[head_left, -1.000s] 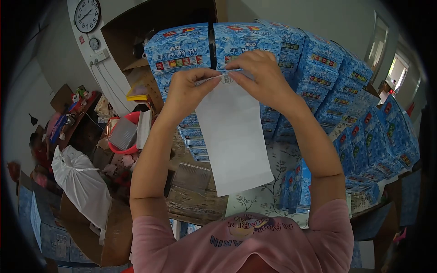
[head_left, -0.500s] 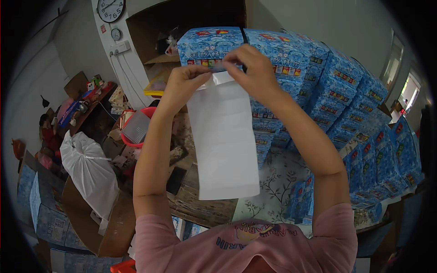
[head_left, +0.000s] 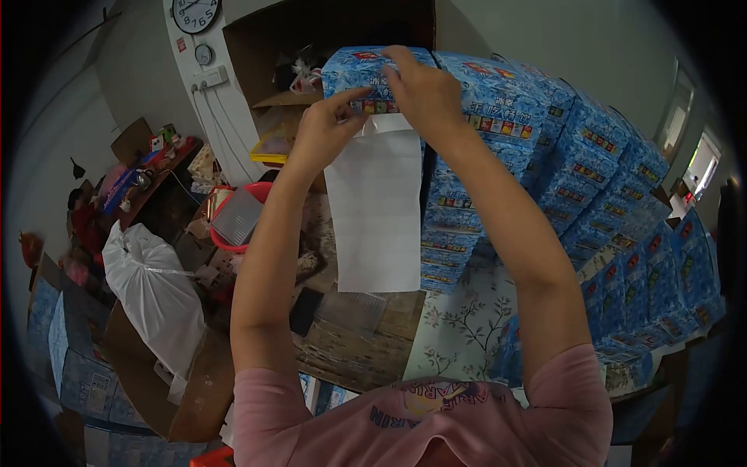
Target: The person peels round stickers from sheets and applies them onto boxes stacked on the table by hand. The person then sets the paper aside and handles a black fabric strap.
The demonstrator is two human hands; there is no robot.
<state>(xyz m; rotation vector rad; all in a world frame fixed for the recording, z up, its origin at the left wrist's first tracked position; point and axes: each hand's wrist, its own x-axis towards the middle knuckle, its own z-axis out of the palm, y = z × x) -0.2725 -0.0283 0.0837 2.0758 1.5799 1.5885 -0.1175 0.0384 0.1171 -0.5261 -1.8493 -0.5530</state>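
The white sheet (head_left: 379,218) hangs in front of the blue boxes (head_left: 447,245), with its top by the left hand (head_left: 323,134), whose thumb and pointing finger are apart. The right hand (head_left: 426,95) has its fingers spread too, so the sheet could slip or go crooked if its top isn't stuck well.

A wall clock (head_left: 196,12) loses its top to the upper edge above a small dial (head_left: 204,54) too tiny to read, as the right hand (head_left: 426,95) hides some of a blue box's (head_left: 339,76) lettering, an orange object (head_left: 212,458) is cropped below and a red shape (head_left: 84,222) blurs at far left
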